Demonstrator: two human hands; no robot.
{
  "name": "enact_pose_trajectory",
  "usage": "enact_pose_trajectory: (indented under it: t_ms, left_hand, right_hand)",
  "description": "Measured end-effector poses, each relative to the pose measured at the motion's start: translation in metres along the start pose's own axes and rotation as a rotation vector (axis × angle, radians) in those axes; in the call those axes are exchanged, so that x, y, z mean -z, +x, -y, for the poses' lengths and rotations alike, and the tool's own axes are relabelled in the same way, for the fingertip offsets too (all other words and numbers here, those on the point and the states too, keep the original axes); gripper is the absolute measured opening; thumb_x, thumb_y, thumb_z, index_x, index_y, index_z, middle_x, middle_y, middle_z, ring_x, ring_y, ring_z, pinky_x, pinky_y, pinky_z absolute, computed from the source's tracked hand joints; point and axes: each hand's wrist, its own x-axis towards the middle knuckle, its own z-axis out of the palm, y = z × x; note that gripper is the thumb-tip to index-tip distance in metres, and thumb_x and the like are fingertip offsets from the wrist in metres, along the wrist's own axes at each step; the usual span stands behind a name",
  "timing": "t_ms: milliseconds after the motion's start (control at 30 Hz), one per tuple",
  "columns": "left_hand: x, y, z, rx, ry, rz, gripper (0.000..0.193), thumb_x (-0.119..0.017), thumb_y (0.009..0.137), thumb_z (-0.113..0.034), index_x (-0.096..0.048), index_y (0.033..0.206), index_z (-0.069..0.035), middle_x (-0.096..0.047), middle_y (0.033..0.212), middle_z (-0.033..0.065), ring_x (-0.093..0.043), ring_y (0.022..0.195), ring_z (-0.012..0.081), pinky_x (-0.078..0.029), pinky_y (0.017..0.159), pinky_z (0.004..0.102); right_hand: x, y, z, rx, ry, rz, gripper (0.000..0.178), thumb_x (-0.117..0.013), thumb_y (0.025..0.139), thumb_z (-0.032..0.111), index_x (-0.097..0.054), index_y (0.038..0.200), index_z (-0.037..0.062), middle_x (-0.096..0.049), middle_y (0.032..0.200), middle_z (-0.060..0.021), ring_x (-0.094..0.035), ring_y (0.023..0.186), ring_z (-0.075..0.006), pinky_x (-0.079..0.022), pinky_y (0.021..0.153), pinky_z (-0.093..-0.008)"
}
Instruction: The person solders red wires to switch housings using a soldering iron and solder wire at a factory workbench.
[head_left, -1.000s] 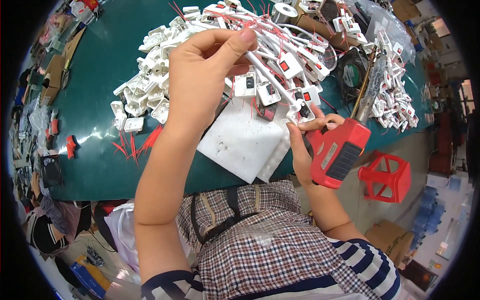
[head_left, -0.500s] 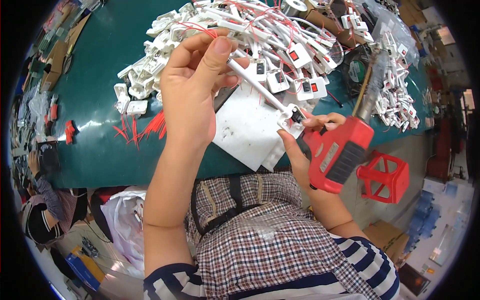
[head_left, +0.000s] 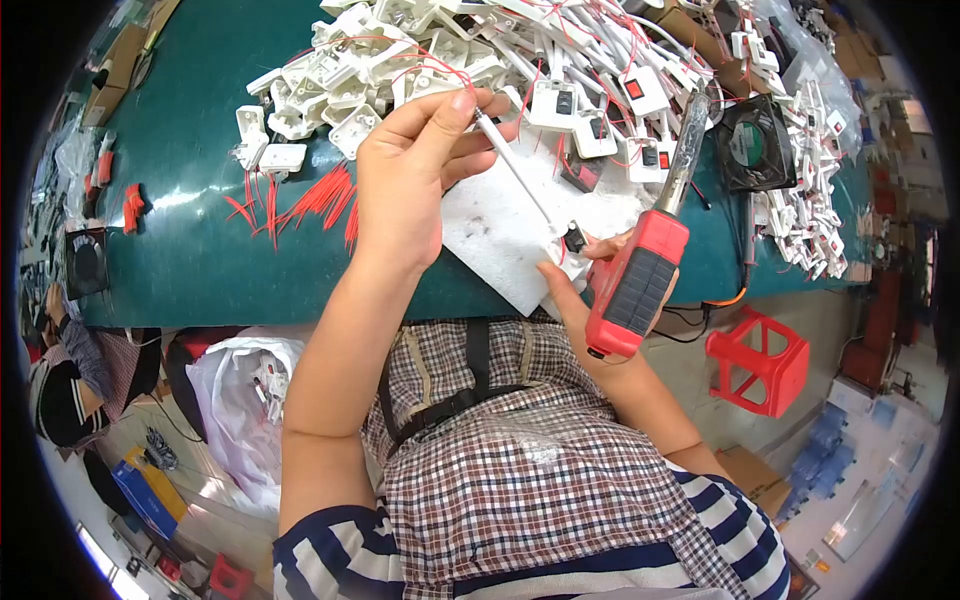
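Observation:
My left hand [head_left: 405, 185] is closed, pinching the upper end of a thin white tube [head_left: 517, 172] with thin red wires [head_left: 435, 62] trailing from it. The tube slants down to a small white switch housing [head_left: 570, 248] with a black part in it. My right hand [head_left: 570, 303] pinches this housing between thumb and fingertips. The same hand also holds a red soldering gun [head_left: 640, 285] with a black ribbed panel, its metal barrel pointing up and away. Its grip is hidden behind the body. A stained white board [head_left: 495, 255] lies under the work.
White housings [head_left: 330, 75] and tubes with switches [head_left: 595, 130] pile up at the far side. Cut red wires [head_left: 315, 205] lie left of my forearm. A black fan [head_left: 757, 143] stands right, beside more switch parts [head_left: 805, 200]. A red stool [head_left: 760, 362] stands beyond the table edge.
The soldering gun has swung left and now stands more upright. Both hands keep their hold on the tube and housing. The view has shifted slightly.

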Motion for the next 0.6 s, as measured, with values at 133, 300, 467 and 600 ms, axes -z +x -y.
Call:
enact_pose_trajectory:
  t_ms: [133,300,467,600]
  left_hand:
    - [-0.002,-0.002,-0.001,0.013,-0.010,0.011,0.031,-0.067,0.101,-0.027,-0.071,0.115,0.001,-0.076,0.109,0.0145,-0.077,0.092,0.0198,-0.059,0.071,0.0243]
    - [0.003,0.002,-0.006,0.080,-0.046,0.026,0.036,-0.056,0.106,-0.028,-0.066,0.123,0.002,-0.075,0.110,0.0180,-0.077,0.092,0.0232,-0.060,0.071,0.0248]
    - [0.006,0.007,-0.003,0.059,-0.012,0.040,0.038,-0.055,0.106,-0.029,-0.065,0.125,0.002,-0.075,0.110,0.0173,-0.077,0.092,0.0228,-0.060,0.071,0.0252]
    - [0.008,0.005,-0.002,0.078,0.041,0.110,0.038,-0.055,0.107,-0.028,-0.063,0.128,0.002,-0.074,0.116,0.0196,-0.077,0.098,0.0256,-0.062,0.076,0.0266]
  right_hand:
    - [-0.001,-0.003,-0.004,0.022,0.001,-0.008,0.085,-0.098,0.066,0.012,-0.042,0.128,0.0003,-0.068,0.099,-0.0063,-0.059,0.106,-0.0278,-0.050,0.089,-0.0401]
    - [0.000,-0.006,0.002,-0.040,0.038,-0.012,0.086,-0.098,0.067,0.012,-0.041,0.130,-0.0023,-0.065,0.098,-0.0088,-0.060,0.103,-0.0285,-0.054,0.088,-0.0398]
    - [0.005,-0.007,-0.001,0.004,-0.030,0.035,0.085,-0.097,0.067,0.012,-0.042,0.130,-0.0029,-0.064,0.099,-0.0093,-0.060,0.102,-0.0294,-0.055,0.087,-0.0400]
    - [0.005,-0.003,0.003,0.004,-0.044,0.035,0.084,-0.097,0.067,0.012,-0.042,0.129,-0.0026,-0.064,0.099,-0.0091,-0.060,0.102,-0.0297,-0.054,0.087,-0.0394]
